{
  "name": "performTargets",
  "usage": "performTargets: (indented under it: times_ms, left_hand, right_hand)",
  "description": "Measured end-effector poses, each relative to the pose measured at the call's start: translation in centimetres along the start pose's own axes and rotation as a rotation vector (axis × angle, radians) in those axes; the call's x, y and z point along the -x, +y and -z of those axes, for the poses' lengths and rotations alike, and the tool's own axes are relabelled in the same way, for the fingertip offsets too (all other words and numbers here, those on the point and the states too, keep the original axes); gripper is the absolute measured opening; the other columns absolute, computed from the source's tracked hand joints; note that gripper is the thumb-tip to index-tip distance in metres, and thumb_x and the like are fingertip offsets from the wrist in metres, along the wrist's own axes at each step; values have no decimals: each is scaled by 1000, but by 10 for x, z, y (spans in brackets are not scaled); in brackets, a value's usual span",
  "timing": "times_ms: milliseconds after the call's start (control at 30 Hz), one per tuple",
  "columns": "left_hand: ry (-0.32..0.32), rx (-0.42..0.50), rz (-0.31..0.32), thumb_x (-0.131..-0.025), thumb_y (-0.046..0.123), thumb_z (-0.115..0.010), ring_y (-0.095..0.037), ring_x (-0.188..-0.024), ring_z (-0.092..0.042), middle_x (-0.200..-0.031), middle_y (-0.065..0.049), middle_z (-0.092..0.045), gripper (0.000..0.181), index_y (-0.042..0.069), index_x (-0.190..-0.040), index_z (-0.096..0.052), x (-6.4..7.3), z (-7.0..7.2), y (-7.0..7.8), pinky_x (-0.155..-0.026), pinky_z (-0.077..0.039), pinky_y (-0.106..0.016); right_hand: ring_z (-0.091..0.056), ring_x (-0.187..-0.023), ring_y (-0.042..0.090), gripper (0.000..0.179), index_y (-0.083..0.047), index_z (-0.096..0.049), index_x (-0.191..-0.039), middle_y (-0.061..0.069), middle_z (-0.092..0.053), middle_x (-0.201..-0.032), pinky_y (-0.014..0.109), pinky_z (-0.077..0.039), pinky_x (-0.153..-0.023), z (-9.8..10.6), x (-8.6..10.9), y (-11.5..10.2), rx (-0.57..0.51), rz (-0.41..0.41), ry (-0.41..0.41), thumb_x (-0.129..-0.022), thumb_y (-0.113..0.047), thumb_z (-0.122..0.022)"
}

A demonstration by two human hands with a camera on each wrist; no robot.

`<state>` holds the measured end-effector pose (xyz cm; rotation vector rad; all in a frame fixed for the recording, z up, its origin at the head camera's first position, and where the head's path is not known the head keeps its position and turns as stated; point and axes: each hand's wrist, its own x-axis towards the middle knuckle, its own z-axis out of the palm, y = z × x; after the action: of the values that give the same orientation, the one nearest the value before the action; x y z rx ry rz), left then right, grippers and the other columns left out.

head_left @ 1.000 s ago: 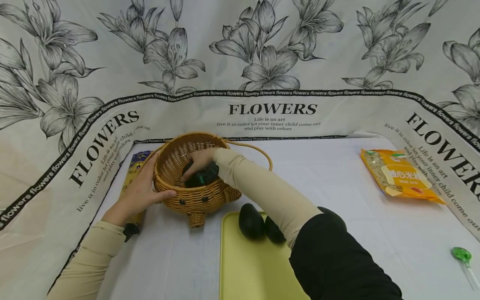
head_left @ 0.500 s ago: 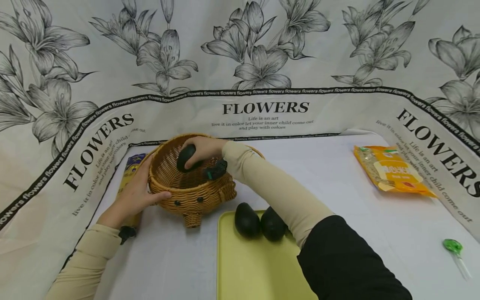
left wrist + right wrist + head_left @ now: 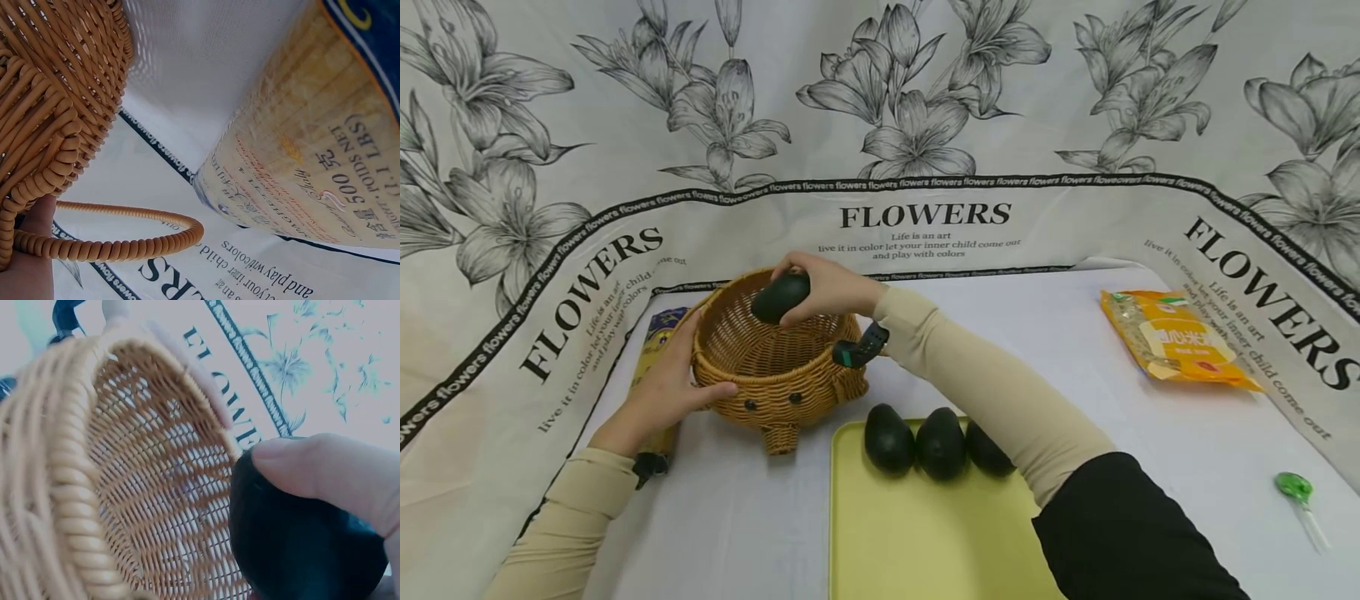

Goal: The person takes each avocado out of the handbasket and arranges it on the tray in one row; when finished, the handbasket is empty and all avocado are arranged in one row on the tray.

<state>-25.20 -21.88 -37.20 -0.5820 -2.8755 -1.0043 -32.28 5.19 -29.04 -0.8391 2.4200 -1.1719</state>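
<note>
My right hand (image 3: pixel 831 287) grips a dark green avocado (image 3: pixel 780 300) between thumb and fingers, over the mouth of a wicker basket (image 3: pixel 808 408). In the right wrist view the avocado (image 3: pixel 300 544) sits beside the woven rim, my thumb along its top. My left hand (image 3: pixel 662 375) holds the basket's left side, with its thumb across the front and its other fingers mostly hidden behind the wall. The basket has an animal face with dark eyes and a snout, and tilts toward me. Its looped handle (image 3: pixel 125 249) passes by my left hand in the left wrist view.
Three avocados (image 3: pixel 942 446) lie in a row on a yellow tray (image 3: pixel 925 542); my right sleeve partly covers one. A spaghetti packet (image 3: pixel 300 156) is left of the basket. On the right lie an orange food bag (image 3: pixel 1183 342) and a green lollipop (image 3: pixel 1296 486).
My right hand has risen out of the basket with the avocado, up to the rim and slightly right. My left hand keeps hold of the basket. The third avocado on the tray has come into view.
</note>
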Motion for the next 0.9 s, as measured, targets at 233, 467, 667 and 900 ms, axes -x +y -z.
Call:
performTargets:
  times_ms: [233, 467, 667, 900]
  left_hand:
    - [10, 14, -2, -70, 43, -81, -42, -142, -20, -159, -10, -13, 115, 26, -153, -3, -2, 3, 1, -109, -22, -67]
    - [6, 1, -4, -70, 43, -80, -43, -142, -20, -159, -11, -13, 114, 26, -153, -3, -4, 5, -1, -109, -21, -67]
    - [-4, 6, 1, -71, 42, -80, -43, -142, -19, -159, -12, -12, 115, 24, -153, -2, -6, 5, -3, -109, -21, -67]
    - [-8, 14, -4, -71, 41, -80, -43, -142, -19, -159, -12, -12, 114, 24, -153, -2, -7, 4, -3, -109, -21, -68]
  right_hand:
    - [-59, -102, 20, 56, -19, -45, -124, 9, -50, -126, 31, -53, -83, 6, 25, -8, 37, -24, 92, -78, -29, -76]
    - [-61, -96, 19, 57, -18, -45, -125, 7, -53, -124, 30, -55, -78, 9, 46, -10, 55, -40, 253, -78, -32, -74]
    - [-59, -104, 19, 61, -20, -45, -131, 7, -54, -128, 33, -53, -84, 10, 62, -9, 50, -6, 342, -79, -33, -74]
    - [-57, -110, 19, 63, -22, -47, -133, 2, -50, -136, 35, -52, -89, 9, 84, -7, 55, 43, 428, -78, -33, -76]
